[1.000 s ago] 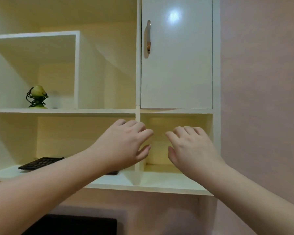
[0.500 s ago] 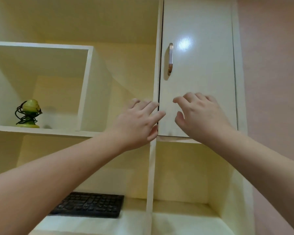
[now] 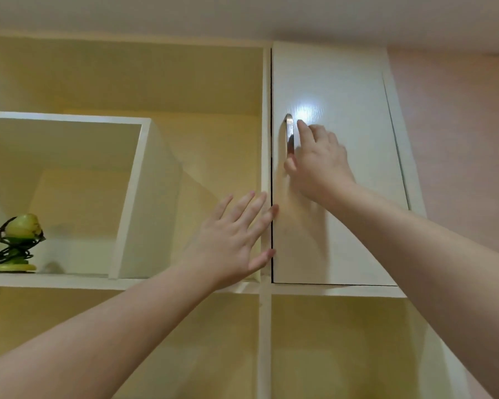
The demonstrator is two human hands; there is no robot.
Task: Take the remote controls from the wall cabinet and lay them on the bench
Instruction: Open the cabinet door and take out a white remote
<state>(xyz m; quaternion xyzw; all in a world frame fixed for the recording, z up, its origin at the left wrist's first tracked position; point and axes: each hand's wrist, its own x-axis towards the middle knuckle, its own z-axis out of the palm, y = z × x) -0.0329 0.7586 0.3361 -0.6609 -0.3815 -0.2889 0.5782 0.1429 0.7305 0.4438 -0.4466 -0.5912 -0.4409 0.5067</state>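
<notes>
White cabinet door (image 3: 337, 197), silver handle (image 3: 288, 133), cream shelf interiors (image 3: 121, 79), pink wall (image 3: 461, 133), green ornament (image 3: 20, 228) wrapped in black wire.

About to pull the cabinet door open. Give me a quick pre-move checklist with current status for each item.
1. Right hand at the door handle: ok, fingers reach it; a full grip cannot be confirmed.
2. Cabinet door state: shut, not yet pulled.
3. Left hand out of the door's swing: not ok, its fingertips lie at the door's opening edge.
4. Remote controls located: cannot tell, hidden behind the door.
5. Green ornament on the left shelf out of the way: ok.
</notes>
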